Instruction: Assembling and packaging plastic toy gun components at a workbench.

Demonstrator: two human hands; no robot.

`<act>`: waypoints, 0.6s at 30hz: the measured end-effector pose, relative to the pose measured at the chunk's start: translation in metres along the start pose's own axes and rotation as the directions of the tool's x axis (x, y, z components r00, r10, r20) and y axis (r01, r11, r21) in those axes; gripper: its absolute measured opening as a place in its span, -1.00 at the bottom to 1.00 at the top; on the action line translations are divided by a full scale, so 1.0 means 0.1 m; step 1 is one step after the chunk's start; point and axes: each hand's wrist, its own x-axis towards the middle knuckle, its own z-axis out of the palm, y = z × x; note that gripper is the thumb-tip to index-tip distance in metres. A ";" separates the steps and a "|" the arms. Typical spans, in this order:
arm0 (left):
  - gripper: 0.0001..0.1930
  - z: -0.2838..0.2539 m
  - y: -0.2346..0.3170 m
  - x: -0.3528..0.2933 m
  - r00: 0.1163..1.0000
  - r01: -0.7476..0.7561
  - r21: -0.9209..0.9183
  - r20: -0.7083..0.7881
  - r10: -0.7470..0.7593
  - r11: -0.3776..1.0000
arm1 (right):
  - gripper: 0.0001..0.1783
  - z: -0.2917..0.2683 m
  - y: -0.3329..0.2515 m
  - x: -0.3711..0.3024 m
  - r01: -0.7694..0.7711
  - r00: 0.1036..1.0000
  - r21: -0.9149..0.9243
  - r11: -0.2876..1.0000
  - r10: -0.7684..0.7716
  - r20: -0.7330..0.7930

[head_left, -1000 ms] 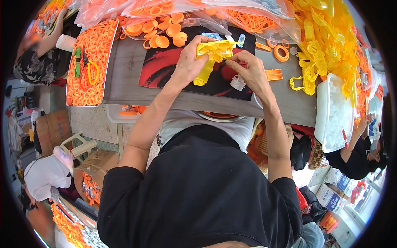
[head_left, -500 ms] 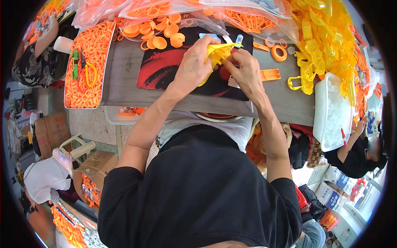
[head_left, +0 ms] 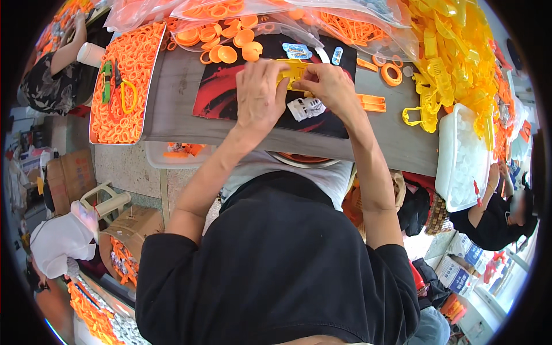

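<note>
A yellow plastic part (head_left: pixel 295 70) with a slotted, open-frame look is held level between my two hands over the black-and-red mat (head_left: pixel 221 95). My left hand (head_left: pixel 259 95) grips its left end, back of the hand up. At its right end, the thumb and fingers of my right hand (head_left: pixel 329 85) pinch it. The hands cover both ends of the part. Just below it on the mat lies a white moulded piece (head_left: pixel 306 108). Beyond it are a blue-and-white sticker (head_left: pixel 297 51) and a smaller blue one (head_left: pixel 337 56).
A tray of orange rings (head_left: pixel 123 109) with cutters (head_left: pixel 121 86) on top stands left. Orange half-balls (head_left: pixel 227 54) lie behind the mat. To the right are an orange bar (head_left: pixel 371 103), an orange ring (head_left: pixel 391 75), piled yellow parts (head_left: pixel 445 63) and a white bin (head_left: pixel 457 155) of clear pieces.
The yellow part has gone from tilted up to level. My left hand has shifted left and down. The white piece and the larger sticker now show more fully.
</note>
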 end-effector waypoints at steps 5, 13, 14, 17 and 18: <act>-0.89 0.09 -0.10 -0.07 0.997 -0.082 -0.137 0.004 0.083 0.987 | -0.73 -0.30 0.21 -0.35 0.122 0.925 0.015 0.992 -0.108 -0.365; -0.83 0.22 0.04 0.08 0.997 -0.012 0.039 0.083 0.008 0.999 | -0.53 -0.58 1.03 -0.78 0.021 0.969 -0.460 0.888 -0.131 -0.209; -0.82 0.23 0.03 0.09 0.995 -0.027 0.024 0.098 0.024 0.999 | -0.58 -0.61 1.02 -0.79 0.048 0.964 -0.487 0.872 -0.168 -0.205; -0.83 0.13 0.04 0.08 0.989 -0.074 0.001 0.130 0.074 0.997 | -0.60 -0.78 1.15 -0.82 -0.074 0.993 0.062 0.995 0.079 -0.088; -0.83 0.13 0.06 0.10 0.988 -0.084 0.005 0.133 0.083 0.996 | -0.61 -0.83 1.17 -0.83 -0.089 0.993 0.257 0.962 0.107 -0.058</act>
